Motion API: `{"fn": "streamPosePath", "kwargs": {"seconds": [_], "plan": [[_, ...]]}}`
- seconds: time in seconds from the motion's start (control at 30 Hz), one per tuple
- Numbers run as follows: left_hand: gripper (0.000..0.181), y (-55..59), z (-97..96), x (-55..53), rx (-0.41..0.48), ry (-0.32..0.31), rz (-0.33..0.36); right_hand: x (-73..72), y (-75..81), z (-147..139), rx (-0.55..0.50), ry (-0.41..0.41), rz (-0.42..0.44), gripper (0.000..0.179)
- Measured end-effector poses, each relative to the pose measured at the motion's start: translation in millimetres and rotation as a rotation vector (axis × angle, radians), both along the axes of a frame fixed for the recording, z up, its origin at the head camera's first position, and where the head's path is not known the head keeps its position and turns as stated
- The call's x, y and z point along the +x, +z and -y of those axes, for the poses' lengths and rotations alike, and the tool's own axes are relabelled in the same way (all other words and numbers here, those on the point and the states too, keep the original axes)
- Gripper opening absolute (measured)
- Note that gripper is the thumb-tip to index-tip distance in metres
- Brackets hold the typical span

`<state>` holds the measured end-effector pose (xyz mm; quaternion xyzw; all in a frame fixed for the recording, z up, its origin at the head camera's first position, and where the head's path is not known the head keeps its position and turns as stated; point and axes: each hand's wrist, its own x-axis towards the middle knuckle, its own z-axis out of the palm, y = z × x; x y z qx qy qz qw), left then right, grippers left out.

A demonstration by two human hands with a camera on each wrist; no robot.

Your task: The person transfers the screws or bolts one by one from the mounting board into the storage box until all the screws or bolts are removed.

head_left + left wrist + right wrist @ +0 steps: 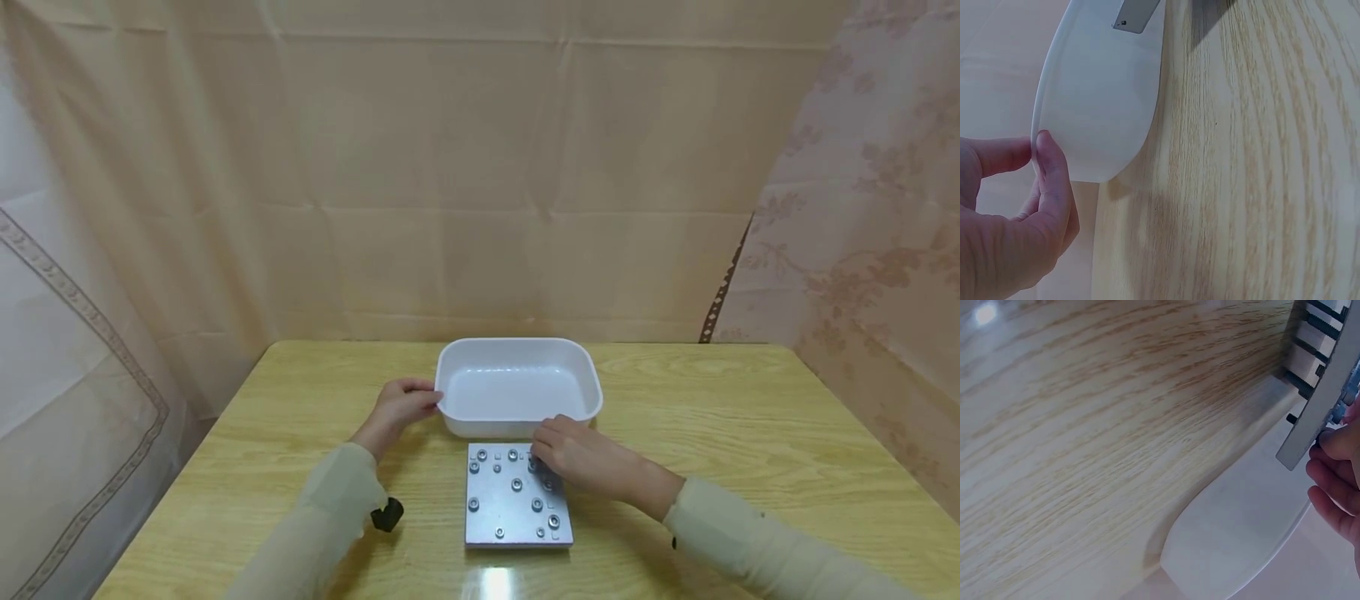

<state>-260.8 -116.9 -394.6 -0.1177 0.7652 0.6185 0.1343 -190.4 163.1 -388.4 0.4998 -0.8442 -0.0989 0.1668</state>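
My left hand (397, 410) pinches the left rim of a white rectangular tub (483, 428), thumb on one side and fingers on the other, as the left wrist view shows. In front of the tub lies a silver metal plate (504, 518) set with several socket-head bolts (517, 484). The right hand (581, 457) is over the plate's far right corner, thumb and fingertips curled in at a bolt (1324, 435) there, mostly hidden by the fingers. Threaded shanks (1299, 383) stick out below the plate in the right wrist view.
Everything stands on a wood-grain table (300, 417). A small black object (387, 515) shows beside the left sleeve. Beige cloth (420, 167) hangs behind the table, with patterned cloth (862, 250) at the right and pale cloth at the left.
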Motion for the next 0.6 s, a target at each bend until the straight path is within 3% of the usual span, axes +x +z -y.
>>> {"fn": "streamPosePath", "kwargs": {"seconds": [0.6], "plan": [[0.034, -3.5, -1.4, -4.4, 0.021, 0.018, -0.01, -6.7, 1.5, -2.1, -0.016, 0.001, -0.018, 0.02]]}}
